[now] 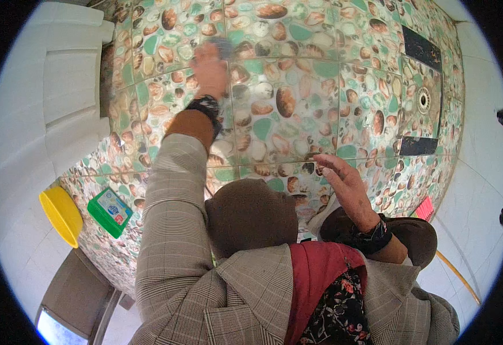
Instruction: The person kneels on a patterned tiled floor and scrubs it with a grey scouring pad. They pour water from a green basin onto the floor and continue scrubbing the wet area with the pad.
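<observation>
on a floor (286,132) of pebble-patterned tiles, a round drain (423,100) is set, and by it all places are told here. well to the left of the drain and a little above its level, a dark grey-blue pad (222,48) is seen against the tiles. it is partly covered by the left hand (210,70), which is laid palm down with the fingers reached forward and partly spread. both are blurred, so it cannot be told whether the pad is gripped or only pressed. the right hand (348,188) is held below and to the left of the drain, half open, with the fingers loosely curved and nothing seen in its hold.

far to the left of the drain and lower down, a green box (99,217) is placed. a printed label (115,207) in blue and white, with a small patch of red, is carried on its face; the finer print is too small to be made out. just beside the box, on the side farther from the drain, a yellow tub (60,217) is stood tilted. the drain is flanked by two black strips, one above (422,48) and one below (418,146). straight below the drain, red bristles (423,208) are seen, and lower still a yellow pole (459,277) is leaned.
</observation>
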Demonstrator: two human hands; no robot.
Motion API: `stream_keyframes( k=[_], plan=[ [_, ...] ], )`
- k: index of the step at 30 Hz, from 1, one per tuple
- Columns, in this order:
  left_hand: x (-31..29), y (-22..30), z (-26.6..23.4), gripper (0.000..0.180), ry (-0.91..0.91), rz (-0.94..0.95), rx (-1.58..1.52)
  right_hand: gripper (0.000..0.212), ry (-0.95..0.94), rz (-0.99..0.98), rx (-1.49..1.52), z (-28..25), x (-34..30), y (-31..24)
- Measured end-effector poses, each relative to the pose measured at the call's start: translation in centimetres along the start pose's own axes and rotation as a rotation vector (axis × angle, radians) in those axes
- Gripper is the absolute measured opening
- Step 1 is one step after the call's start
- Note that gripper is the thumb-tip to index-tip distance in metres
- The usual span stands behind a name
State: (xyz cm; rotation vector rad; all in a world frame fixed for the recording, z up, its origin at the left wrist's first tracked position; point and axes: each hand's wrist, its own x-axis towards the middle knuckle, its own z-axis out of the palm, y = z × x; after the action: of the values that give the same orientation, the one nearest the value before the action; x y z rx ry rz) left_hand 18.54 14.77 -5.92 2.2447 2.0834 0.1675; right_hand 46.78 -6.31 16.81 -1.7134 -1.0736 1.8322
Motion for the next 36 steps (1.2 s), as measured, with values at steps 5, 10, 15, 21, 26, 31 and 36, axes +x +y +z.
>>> stream_keyframes(
  k=[5,10,15,21,26,31,36],
  plan=[
    [-4.7,8.7,0.1,0.039,-0.088,0.583,-0.327,0.031,-0.050,-0.053,-0.075,0.6,0.0,-0.4],
    [-3.9,-1.8,-2.7,0.049,-0.112,0.384,-0.088,0.031,-0.030,-0.071,-0.096,0.2,0.0,-0.5],
    [-3.0,-5.2,-3.2,0.060,-0.099,-0.251,0.028,0.030,0.049,0.011,-0.018,0.1,0.0,-0.5],
    [-10.2,-4.5,-1.9,0.054,-0.063,0.138,-0.002,0.030,-0.106,-0.089,-0.130,1.4,1.5,-1.3],
    [-16.5,-15.8,-5.3,0.049,0.065,-0.527,-0.250,0.030,-0.081,0.003,-0.156,2.2,2.1,-1.6],
    [-21.8,-21.2,-5.4,0.062,-0.109,-1.233,0.048,0.032,-0.086,0.002,-0.139,2.7,2.2,-1.3],
    [-14.9,-21.6,-2.1,0.078,-0.348,-1.328,0.244,0.033,-0.069,0.021,-0.114,2.9,1.9,-1.0]
  ],
)
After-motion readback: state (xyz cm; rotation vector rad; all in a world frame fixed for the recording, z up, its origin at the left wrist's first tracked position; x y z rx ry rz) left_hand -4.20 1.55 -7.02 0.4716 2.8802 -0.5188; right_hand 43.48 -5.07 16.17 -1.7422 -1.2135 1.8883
